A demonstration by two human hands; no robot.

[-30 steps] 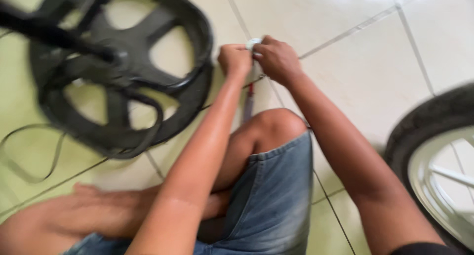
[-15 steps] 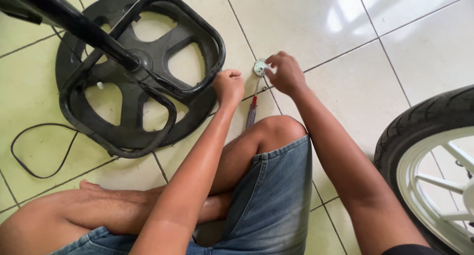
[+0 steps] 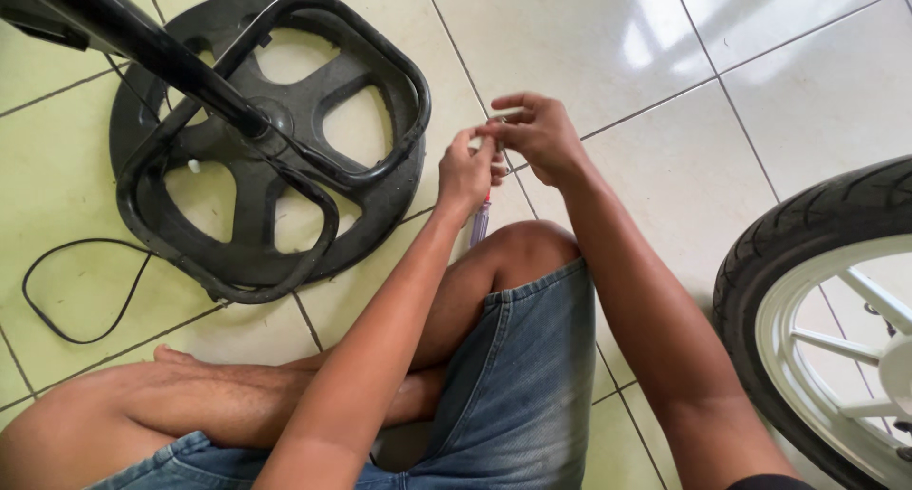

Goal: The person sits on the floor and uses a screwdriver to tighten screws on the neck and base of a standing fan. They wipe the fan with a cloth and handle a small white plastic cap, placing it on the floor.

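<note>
My left hand and my right hand meet above the tiled floor, just past my bent knee. Together their fingertips pinch a small whitish part, which the fingers mostly hide. A screwdriver with a red and purple handle lies on the floor under my hands, between them and the knee. I sit cross-legged in denim shorts.
A round black fan base with a looped black frame and a slanting pole lies on the floor to the left. A thin black cable curls beside it. A motorcycle wheel with a white rim stands at the right edge.
The view has steadied and shifted down. My hands have lifted slightly off the floor and closed in on each other around the small part.
</note>
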